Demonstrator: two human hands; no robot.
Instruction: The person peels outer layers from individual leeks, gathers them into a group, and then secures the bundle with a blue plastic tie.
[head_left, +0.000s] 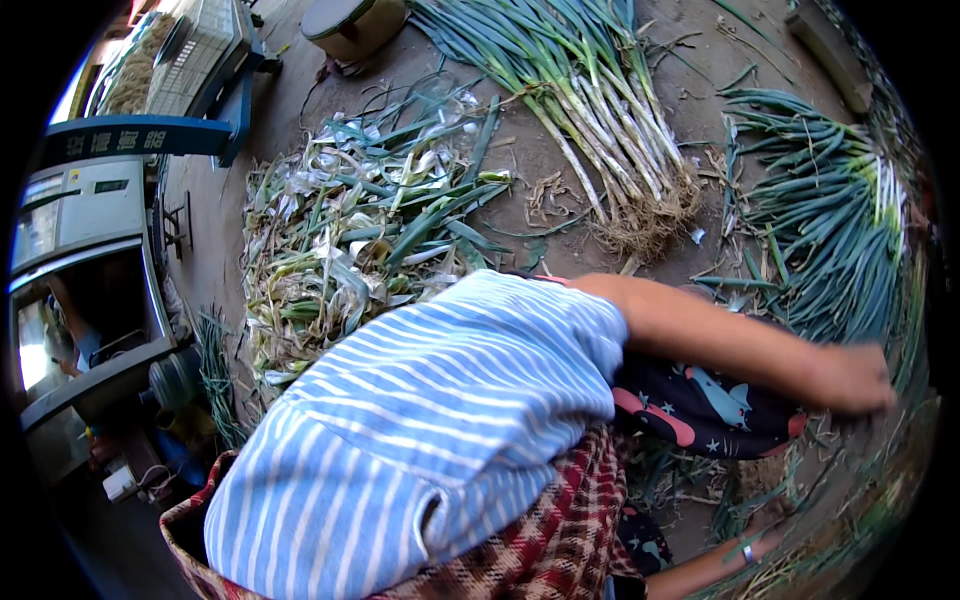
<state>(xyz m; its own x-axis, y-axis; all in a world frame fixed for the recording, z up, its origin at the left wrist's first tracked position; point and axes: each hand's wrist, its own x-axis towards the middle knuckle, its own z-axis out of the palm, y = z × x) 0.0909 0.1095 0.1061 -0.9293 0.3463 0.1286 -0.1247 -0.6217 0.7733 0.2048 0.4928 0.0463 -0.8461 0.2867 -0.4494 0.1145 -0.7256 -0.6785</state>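
Observation:
My left hand (859, 381), blurred, reaches out at the right beside the heap of trimmed green onions (832, 217); its fingers look curled, but whether they hold anything is unclear. Low at the right, my right hand (769, 519) is near the ground among loose green leaves (731, 510); a band circles its wrist, and its fingers are indistinct. A bundle of long green onions with dirty roots (649, 214) lies at the top centre. Left of it is a pile of peeled onion skins and leaves (360, 240).
A lidded round container (352, 26) stands at the top. A blue metal frame (142, 135) with white plastic crates (191, 60) is at the upper left. Below are a glass-fronted cabinet (82, 247) and a large water bottle (174, 379). A long block (829, 56) lies upper right.

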